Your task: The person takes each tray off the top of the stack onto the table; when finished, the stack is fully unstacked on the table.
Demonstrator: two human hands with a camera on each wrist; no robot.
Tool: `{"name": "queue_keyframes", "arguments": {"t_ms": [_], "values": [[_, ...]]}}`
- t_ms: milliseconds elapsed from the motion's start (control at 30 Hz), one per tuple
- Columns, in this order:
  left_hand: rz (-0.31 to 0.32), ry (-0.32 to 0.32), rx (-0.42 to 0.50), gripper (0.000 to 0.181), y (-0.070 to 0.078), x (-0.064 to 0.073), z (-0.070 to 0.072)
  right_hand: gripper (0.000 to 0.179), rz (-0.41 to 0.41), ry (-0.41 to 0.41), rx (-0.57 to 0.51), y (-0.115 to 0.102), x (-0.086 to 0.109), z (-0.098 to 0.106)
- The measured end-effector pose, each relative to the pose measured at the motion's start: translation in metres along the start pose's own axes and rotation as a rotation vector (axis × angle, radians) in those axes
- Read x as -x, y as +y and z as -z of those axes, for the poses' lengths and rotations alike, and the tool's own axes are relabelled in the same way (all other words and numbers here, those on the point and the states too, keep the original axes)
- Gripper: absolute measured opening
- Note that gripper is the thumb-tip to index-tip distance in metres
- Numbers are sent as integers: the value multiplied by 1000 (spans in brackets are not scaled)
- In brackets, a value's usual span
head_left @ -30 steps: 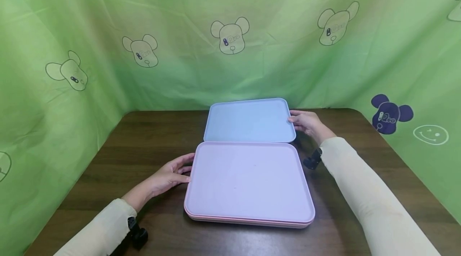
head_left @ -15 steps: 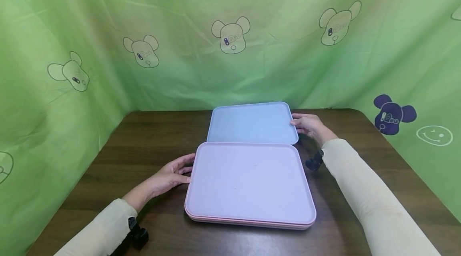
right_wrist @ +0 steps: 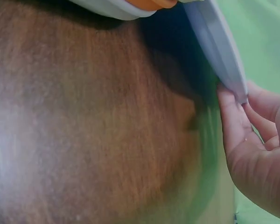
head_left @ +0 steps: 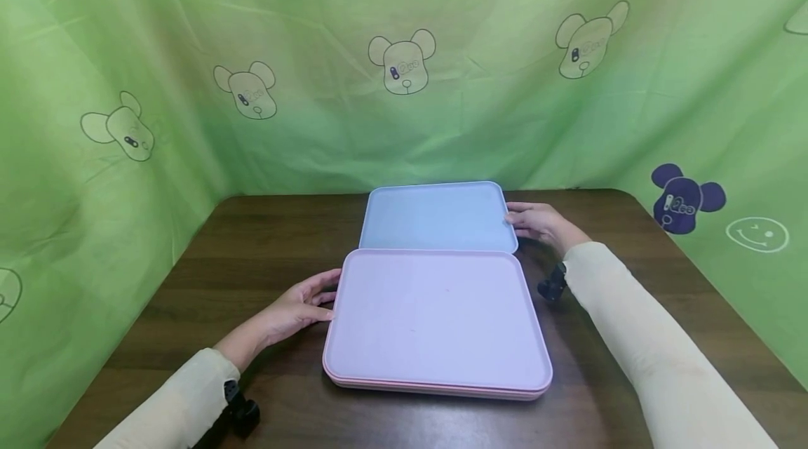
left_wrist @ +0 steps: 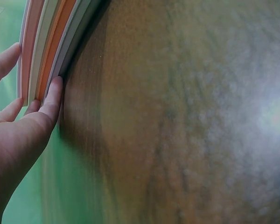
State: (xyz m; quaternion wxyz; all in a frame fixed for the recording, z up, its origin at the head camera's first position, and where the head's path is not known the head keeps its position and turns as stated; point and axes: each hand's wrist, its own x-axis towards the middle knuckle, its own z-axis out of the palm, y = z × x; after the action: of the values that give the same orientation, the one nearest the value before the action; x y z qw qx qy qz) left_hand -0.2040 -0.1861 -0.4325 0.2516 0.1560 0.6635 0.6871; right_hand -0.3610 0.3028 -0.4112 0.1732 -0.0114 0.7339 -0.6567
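In the head view a pale blue tray (head_left: 439, 217) lies behind the stack, its near edge right at the far rim of the top tray. My right hand (head_left: 538, 220) pinches its right edge, thumb above and fingers below; the right wrist view shows a dark shadow under this tray (right_wrist: 219, 49). Nearer me is a neat stack of trays, topped by a lilac tray (head_left: 438, 319). Fingertips of my left hand (head_left: 297, 307) touch the stack's left side. Seen from the left wrist, pink, cream, orange and grey tray edges (left_wrist: 51, 46) are layered there.
Everything rests on a dark brown wooden table (head_left: 271, 238). A green curtain (head_left: 315, 126) printed with bear faces hangs along the back and both sides. Black cameras (head_left: 243, 415) are strapped at both wrists.
The blue tray's far edge has come down and slightly toward me, its tilt reduced, with my right hand lowering along with it. My left hand and the stack have stayed in place.
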Motion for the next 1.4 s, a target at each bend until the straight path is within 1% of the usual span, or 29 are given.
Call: {"name": "queue_keyframes", "arguments": {"t_ms": [167, 300, 400, 733, 833, 1000, 1233, 1400], "values": [[2, 2, -2, 85, 1, 0, 0, 63, -6, -28, 27, 1, 0, -3], [1, 2, -3, 85, 2, 0, 0, 64, 8, -63, 44, 2, 0, -6], [1, 1, -3, 86, 2, 0, 0, 65, 19, -71, 65, 2, 0, -9], [-2, 2, -3, 85, 2, 0, 0, 64, 25, -30, 128, 5, -4, -11], [0, 2, -5, 85, 1, 0, 0, 63, 23, -14, 131, 6, -4, -11], [2, -1, -8, 85, 1, 1, 0, 62, 31, -10, 145, 7, -4, -13], [0, -2, -11, 84, 0, 1, 0, 62, 46, 25, 244, 7, -3, -17], [-2, -3, -6, 85, 0, 0, 0, 61, 37, 45, 257, 6, -3, -18]]}}
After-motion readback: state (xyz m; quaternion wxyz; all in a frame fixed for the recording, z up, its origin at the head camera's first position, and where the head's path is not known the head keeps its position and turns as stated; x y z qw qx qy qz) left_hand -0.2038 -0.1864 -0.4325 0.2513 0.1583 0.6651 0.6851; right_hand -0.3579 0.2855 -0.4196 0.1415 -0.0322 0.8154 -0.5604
